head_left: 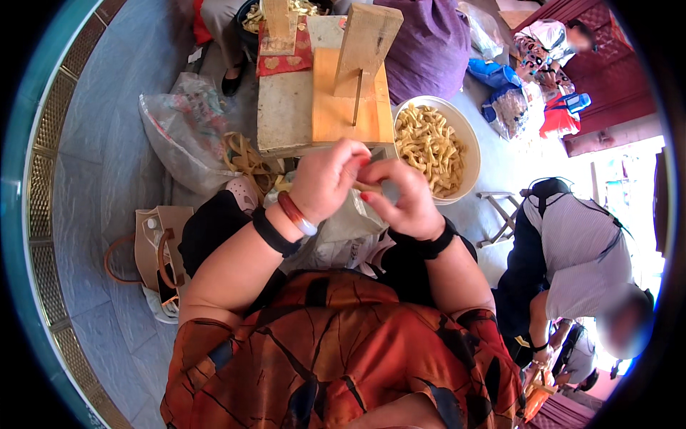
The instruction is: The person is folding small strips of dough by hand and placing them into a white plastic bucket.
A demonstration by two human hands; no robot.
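Note:
My left hand [330, 177] and my right hand [406, 199] meet in front of the wooden board [332, 129], fingers bent in a pinch. Between them is a short tan strip [368, 187], mostly hidden by the fingers. On the board stands an upright wooden block [366, 50], with a thin rod [357, 100] in front of it. To the right sits a white bucket [473, 168] holding many folded tan pieces [432, 146]. A bundle of long tan strips [250, 161] lies to the left of my left hand.
A clear plastic bag [182, 136] and a beige handbag [161, 232] are on the floor at left. Beyond the worktable [282, 107] are another wooden block [279, 28] and a person in purple [429, 43]. A folding stool [498, 214] and a bending person [582, 243] are at right.

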